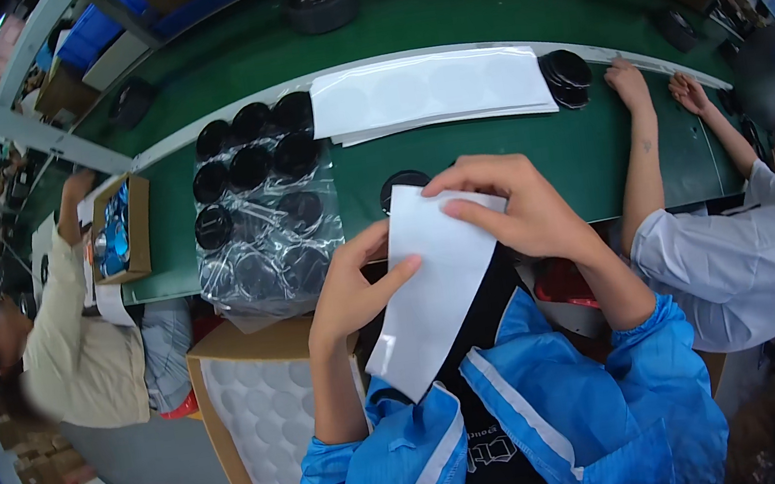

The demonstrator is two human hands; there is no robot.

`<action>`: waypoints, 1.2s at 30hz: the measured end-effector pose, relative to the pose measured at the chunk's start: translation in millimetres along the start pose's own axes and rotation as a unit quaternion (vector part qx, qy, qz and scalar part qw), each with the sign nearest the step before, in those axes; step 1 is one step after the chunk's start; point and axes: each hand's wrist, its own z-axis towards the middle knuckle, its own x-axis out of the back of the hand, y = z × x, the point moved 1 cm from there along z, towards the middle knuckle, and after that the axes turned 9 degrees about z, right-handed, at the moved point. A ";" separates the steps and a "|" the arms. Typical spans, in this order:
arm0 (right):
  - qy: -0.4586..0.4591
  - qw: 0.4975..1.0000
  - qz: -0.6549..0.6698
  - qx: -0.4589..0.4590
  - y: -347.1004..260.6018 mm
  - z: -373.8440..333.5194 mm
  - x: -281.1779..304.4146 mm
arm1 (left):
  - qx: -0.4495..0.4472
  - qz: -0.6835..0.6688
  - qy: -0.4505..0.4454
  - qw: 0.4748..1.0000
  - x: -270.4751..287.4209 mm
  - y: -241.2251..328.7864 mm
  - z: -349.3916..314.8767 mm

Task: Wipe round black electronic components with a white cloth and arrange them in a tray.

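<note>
A white sheet (437,280), a long strip held at a slant, is between my two hands above the front of the green table. My left hand (354,285) grips its left edge, thumb on the front and fingers behind. At its upper right corner my right hand (515,206) pinches the sheet between thumb and fingers. Just behind the sheet's top edge, a black round lid (402,184) lies on the table, partly hidden. Farther back lies a stack of white sheets with faint round stickers (431,89). To its right stand stacked black discs (567,76).
Left of my hands, black round lids (248,167) sit in a clear plastic tray. An open carton (223,440) of white round-sticker sheets stands below it. Black round pieces (320,6) ride the green conveyor (444,4). Co-workers sit at left (79,351) and right (733,265).
</note>
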 end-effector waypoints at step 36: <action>0.018 0.983 -0.109 0.147 -14.1 -67.6 12.4 | 0.062 0.058 0.220 0.972 -42.5 -41.1 3.0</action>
